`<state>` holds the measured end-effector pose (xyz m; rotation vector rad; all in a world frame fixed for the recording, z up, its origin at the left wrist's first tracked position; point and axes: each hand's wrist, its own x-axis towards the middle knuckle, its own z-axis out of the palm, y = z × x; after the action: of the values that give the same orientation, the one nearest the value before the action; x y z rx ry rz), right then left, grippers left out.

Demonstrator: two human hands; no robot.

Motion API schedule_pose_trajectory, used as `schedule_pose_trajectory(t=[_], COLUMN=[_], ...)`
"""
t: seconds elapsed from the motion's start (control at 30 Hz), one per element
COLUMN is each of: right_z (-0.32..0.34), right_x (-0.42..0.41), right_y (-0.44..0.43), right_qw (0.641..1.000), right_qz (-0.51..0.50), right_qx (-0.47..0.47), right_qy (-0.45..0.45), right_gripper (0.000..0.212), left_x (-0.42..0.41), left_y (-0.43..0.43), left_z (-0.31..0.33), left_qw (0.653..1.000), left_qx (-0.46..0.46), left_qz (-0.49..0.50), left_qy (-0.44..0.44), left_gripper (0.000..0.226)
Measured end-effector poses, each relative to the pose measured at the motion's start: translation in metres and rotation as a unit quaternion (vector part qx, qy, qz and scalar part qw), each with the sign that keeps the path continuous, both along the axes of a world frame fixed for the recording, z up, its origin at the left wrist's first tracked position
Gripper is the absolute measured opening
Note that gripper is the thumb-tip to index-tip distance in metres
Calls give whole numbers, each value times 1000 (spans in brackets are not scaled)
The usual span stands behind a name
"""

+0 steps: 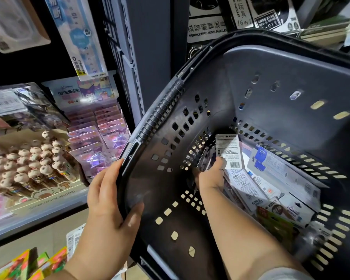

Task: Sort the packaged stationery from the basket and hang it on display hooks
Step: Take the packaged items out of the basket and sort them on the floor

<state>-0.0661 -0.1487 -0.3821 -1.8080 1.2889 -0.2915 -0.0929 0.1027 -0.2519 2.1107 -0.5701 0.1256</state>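
From the head view I see my left hand [109, 201] clamped on the rim of the tilted basket [271, 81]. My right hand [209, 176] is inside, pinching a small barcode packet [228, 151] upright — more packages [271, 182] crowd its floor. The pen display [28, 164] stands just left; the basket's upper interior is open.

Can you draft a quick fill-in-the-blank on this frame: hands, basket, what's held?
1. The left hand grips the basket's ____.
2. The right hand reaches ____ the dark basket.
3. The right hand's grip is shut on a small pack whose back shows a ____ near its lower end.
4. On the shelf to the left, the bear-headed pens stand in a ____.

Missing words: rim; inside; barcode; display box
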Motion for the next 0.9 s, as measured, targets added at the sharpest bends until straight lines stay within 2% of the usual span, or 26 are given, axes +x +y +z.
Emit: schedule_pose_trajectory(t=[0.13,0.27,0.4,0.67,0.83,0.9], right_z=[0,8,9,15,17,14], right_x=[3,2,-8,-42,-37,-28], right_y=[-2,-4,-10,-21,-23,-22], right_qw=[998,988,987,994,994,994], right_qz=[28,46,59,73,77,71], right_qx=[13,-27,-23,2,19,28], right_qy=[46,142,150,82,80,74], right_gripper=[54,50,56,51,39,43], left_x=[-1,-2,-5,-10,-13,-12], left_y=[-1,0,2,-2,-4,-4], left_z=[0,2,6,3,-1,-3], left_qw=[1000,1000,1000,1000,999,999], left_qx=[1,-4,-4,-7,-34,-30], left_qz=[0,4,3,14,27,27], left_qy=[2,23,28,12,18,16], left_gripper=[97,96,96,98,101,102])
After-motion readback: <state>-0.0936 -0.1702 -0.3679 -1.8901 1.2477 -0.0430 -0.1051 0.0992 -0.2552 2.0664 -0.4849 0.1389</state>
